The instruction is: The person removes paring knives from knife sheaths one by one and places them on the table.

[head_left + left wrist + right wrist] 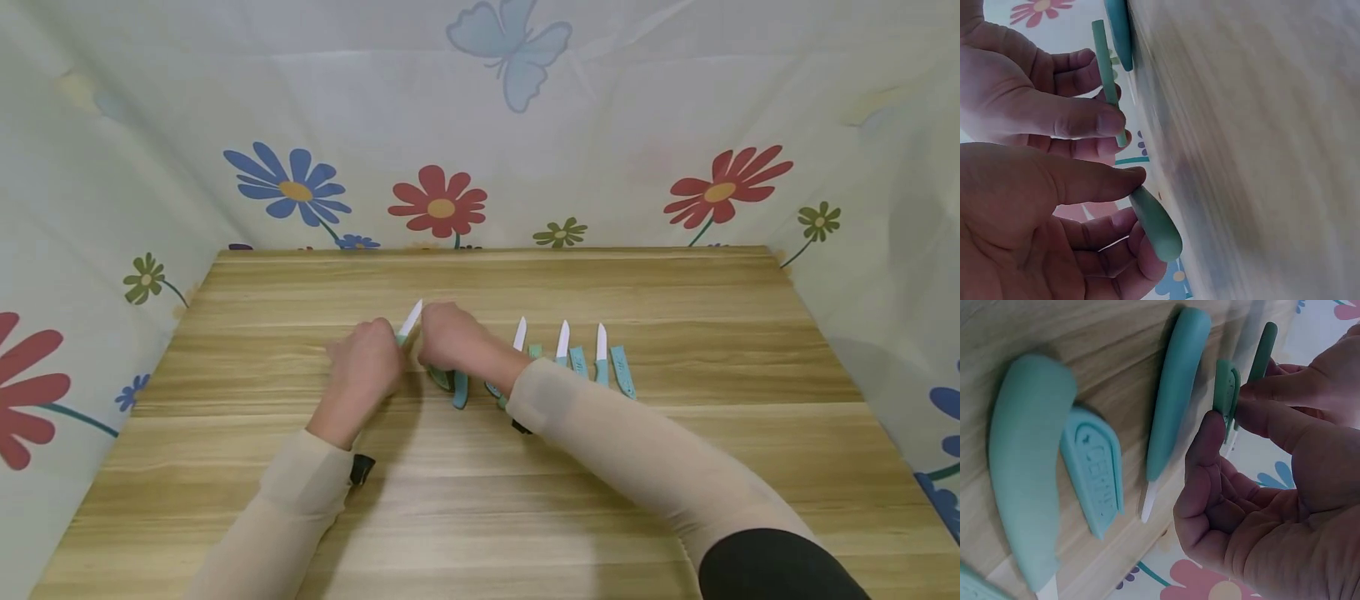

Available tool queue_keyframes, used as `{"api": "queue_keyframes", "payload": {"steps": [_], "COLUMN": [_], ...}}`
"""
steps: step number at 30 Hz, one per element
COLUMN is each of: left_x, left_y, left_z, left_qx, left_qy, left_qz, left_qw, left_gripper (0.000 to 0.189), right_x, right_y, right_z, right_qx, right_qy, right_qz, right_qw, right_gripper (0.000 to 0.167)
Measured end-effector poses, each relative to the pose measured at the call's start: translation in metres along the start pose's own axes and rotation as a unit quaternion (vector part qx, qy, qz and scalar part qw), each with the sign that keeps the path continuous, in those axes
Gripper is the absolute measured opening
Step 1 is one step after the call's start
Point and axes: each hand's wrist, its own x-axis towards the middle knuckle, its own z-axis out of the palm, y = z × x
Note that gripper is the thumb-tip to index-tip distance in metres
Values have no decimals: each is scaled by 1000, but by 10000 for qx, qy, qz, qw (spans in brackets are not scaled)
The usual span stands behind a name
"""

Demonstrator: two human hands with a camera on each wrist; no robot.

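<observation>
My left hand [366, 358] pinches a small knife by its green handle [1159, 226] between thumb and fingers. Its white blade [410, 318] points up and away in the head view. Close beside it, my right hand [456, 335] holds a flat green blade cover [1225, 390] by thumb and fingertips. In the left wrist view the cover [1105, 65] stands apart from the knife handle. A blue-green knife handle [461, 392] lies on the table just under my right hand, its blade hidden from the head view.
To the right on the wooden table [465, 517] lie more white-bladed knives, one [602, 350] at the far right of the row. Blue covers [622, 371] lie beside them. My right forearm hides part of the row. Flower-printed cloth [600, 167] hangs behind the table.
</observation>
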Motion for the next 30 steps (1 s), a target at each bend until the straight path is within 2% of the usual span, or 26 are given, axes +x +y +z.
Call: {"api": "queue_keyframes", "payload": {"steps": [1, 5, 6, 8, 12, 14, 20, 25, 26, 30], "left_x": [0, 2, 3, 4, 5, 5, 4, 4, 4, 3], "left_y": [0, 3, 3, 5, 6, 6, 6, 8, 9, 11], "left_z": [1, 4, 4, 5, 7, 8, 9, 10, 10, 10], "left_qx": [-32, -69, -69, -41, -17, -37, -180, -294, -317, -438], "left_qy": [-10, -80, -103, -177, -290, -323, -415, -460, -488, -476], "left_qz": [-18, -87, -105, -125, -146, -136, -79, -75, -78, -64], "left_qw": [10000, 9999, 9999, 9998, 9995, 9994, 9989, 9985, 9983, 9979], "left_gripper": [12, 11, 10, 9, 9, 10, 19, 13, 11, 7], "right_x": [12, 21, 18, -4, -10, -8, 19, 3, -7, -6], "right_y": [6, 8, 7, -7, -11, -10, 5, -1, -7, -7], "right_z": [9, 16, 16, 2, 2, 4, 20, 11, 4, 4], "right_qx": [24, 116, 105, 38, -194, -271, -308, -231, -265, -321], "right_qy": [6, -104, -85, -154, -38, -57, -48, 68, 26, 112], "right_qz": [19, 102, 99, 157, 131, 117, 8, 44, 98, 129], "right_qw": [10000, 9998, 9999, 9998, 9997, 9995, 9995, 9997, 9996, 9993], "right_gripper": [17, 16, 16, 17, 19, 19, 23, 20, 19, 14]}}
